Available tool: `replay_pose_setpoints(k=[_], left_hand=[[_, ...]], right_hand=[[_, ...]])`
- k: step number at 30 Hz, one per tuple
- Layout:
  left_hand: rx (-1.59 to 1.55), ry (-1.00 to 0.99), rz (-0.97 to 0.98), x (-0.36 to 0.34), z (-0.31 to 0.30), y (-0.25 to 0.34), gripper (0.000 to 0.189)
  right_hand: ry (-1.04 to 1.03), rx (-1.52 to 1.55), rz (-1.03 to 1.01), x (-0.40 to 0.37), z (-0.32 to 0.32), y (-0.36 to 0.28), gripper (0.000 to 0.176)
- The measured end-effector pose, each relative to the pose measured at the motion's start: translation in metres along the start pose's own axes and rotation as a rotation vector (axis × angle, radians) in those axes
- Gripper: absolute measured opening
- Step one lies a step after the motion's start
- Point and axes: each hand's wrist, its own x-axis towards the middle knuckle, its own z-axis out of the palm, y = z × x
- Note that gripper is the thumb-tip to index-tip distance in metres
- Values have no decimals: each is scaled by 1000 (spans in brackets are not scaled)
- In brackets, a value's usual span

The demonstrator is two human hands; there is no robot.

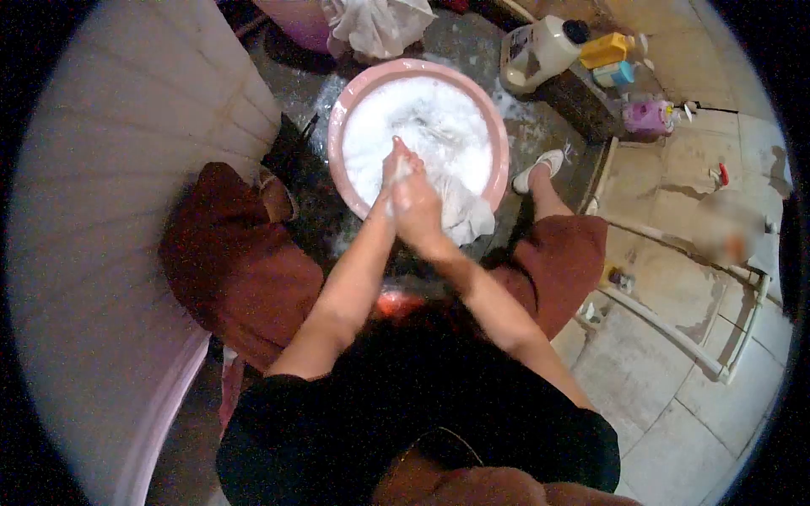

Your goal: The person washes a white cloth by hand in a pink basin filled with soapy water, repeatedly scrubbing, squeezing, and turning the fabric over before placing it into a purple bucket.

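A black shirt fills the lower centre of the frame. At left, a brown-trousered leg splays outward, presumably making room for the pink basin of suds at upper centre, within both arms' reach. The left hand, its forearm slanting up and rightward, meets the right hand, angled up and leftward, over the basin's lower part. Their foam-smeared fingers press together; whether they grip fabric, one cannot tell. Just rightward, white cloth drapes over the lower-right rim, and a white jug stands at upper right, likely set aside from splashes.
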Motion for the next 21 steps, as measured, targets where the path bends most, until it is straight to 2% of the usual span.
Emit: replay_pose_setpoints(k=[1,2,3,4,5,6,7,8,9,10,11,12,13,14,15,16,18,20,21], left_hand=[[-153,-275,-223,-20,21,0,48],[-145,-279,-222,-18,37,-6,48],[22,152,-102,-10,52,-20,46],[184,581,19,-8,67,-32,46],[154,486,32,-10,87,-28,47],[160,481,27,-12,110,-17,47],[111,395,96,-15,136,4,47],[50,315,163,-20,144,17,48],[224,459,216,-19,136,37,50],[300,502,193,-18,123,54,43],[515,514,141,-20,113,63,38],[729,524,88,-19,104,68,32],[731,522,90,-20,100,69,32],[1245,437,84,-26,95,67,31],[1752,317,71,-30,88,65,30],[1750,321,54,-34,82,61,30],[1976,327,-237,-29,80,56,22],[2064,350,-220,-29,70,50,18],[2040,483,-9,-27,55,46,18]], right_hand=[[-89,-30,6,-8,3,9,39],[-242,85,303,8,-5,25,45],[-395,202,598,32,-16,48,51],[-391,287,1014,38,-4,98,55],[-414,489,1159,46,-19,111,57],[-377,581,909,54,-59,80,58],[-364,366,639,51,-54,117,58],[-366,365,639,58,-73,114,58],[-371,398,880,70,-97,98,58],[-368,429,1119,79,-112,90,57],[-365,431,1111,80,-112,98,57],[-221,222,909,79,-108,110,54],[-81,18,706,82,-109,111,53],[-86,19,717,83,-112,114,53],[-12,187,765,87,-116,119,54],[61,352,812,93,-124,113,56],[63,453,874,104,-142,91,55],[-168,405,804,105,-152,102,52],[-244,210,441,94,-145,116,48]])
